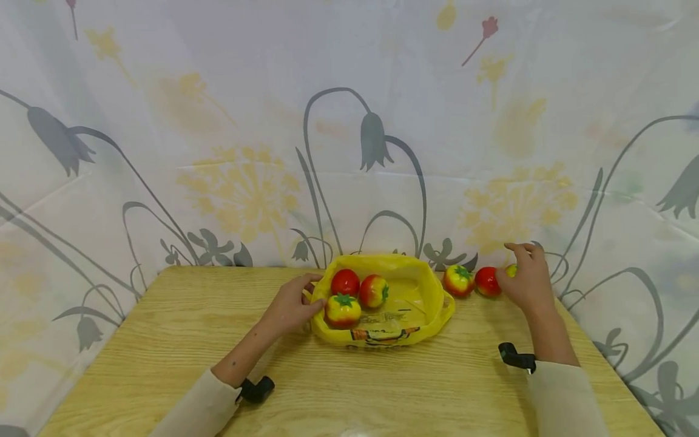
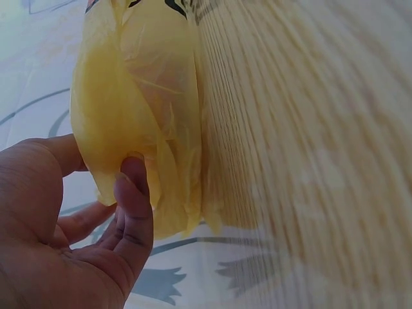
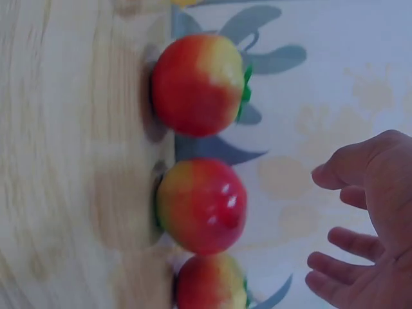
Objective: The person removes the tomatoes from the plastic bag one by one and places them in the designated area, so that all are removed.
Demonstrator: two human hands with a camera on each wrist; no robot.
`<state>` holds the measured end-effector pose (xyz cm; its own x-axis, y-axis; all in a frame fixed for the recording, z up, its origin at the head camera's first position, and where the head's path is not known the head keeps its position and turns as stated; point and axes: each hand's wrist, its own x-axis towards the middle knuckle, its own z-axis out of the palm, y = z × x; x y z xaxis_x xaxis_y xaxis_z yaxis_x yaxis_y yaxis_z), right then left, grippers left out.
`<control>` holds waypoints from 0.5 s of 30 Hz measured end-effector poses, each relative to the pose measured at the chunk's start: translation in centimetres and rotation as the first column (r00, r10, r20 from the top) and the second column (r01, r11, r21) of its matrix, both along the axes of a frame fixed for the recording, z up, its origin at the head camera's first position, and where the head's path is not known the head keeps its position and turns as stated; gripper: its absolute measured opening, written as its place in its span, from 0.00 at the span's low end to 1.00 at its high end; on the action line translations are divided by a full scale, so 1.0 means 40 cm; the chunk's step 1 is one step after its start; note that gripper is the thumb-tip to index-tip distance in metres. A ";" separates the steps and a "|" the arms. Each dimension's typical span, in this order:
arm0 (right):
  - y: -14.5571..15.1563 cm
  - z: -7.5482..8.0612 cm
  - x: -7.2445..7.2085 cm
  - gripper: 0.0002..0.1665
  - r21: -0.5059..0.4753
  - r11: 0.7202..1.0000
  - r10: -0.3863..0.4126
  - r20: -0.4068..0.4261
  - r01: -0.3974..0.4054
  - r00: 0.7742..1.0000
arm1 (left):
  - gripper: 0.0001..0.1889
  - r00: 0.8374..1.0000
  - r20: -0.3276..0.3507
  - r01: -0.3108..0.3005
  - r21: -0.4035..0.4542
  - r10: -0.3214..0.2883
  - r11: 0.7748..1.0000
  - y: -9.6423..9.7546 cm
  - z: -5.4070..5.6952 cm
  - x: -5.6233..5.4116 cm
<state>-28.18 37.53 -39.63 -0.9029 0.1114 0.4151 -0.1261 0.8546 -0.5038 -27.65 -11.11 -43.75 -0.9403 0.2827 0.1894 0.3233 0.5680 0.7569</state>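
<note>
A yellow plastic bag (image 1: pixel 437 294) stands with its mouth wide on the table, showing dark print at its front. Its left rim is pinched between the thumb and fingers of my left hand (image 1: pixel 292 303); the left wrist view shows the thin bag film (image 2: pixel 148 84) between them. Inside lie a red fruit (image 1: pixel 345 283) and two red-and-yellow, tomato-like ones with green leafy tops (image 1: pixel 343 311). My right hand (image 1: pixel 528 280), fingers spread and bent, hovers over the row at right: a red-and-yellow fruit (image 3: pixel 198 85), a redder one (image 3: pixel 203 206) and a third (image 3: pixel 209 283), partly hidden in the head view.
A light wooden table (image 1: pixel 382 388) carries everything. Right behind its back edge hangs a white cloth (image 1: pixel 349 200) with grey and yellow flower prints. The bag's handle loop (image 1: pixel 449 308) sticks out to the right, near the first fruit of the row.
</note>
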 end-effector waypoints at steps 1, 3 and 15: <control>-0.010 0.006 0.001 0.34 0.000 1.000 0.009 -0.003 -0.009 1.000 | 0.28 1.000 0.002 -0.004 -0.001 0.004 1.000 0.001 0.000 0.000; -0.029 0.016 0.000 0.33 0.009 1.000 0.027 -0.015 -0.027 1.000 | 0.28 1.000 0.006 -0.008 -0.001 0.008 1.000 0.002 0.001 0.001; -0.123 0.040 0.003 0.31 0.059 0.987 0.158 -0.124 -0.151 0.980 | 0.28 1.000 0.003 -0.005 0.001 0.005 1.000 0.003 0.008 0.006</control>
<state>-28.04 32.61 -38.02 -0.8468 -0.0488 0.5297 -0.3192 0.8432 -0.4325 -27.41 -10.99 -43.42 -0.9422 0.2781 0.1867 0.3182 0.5685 0.7586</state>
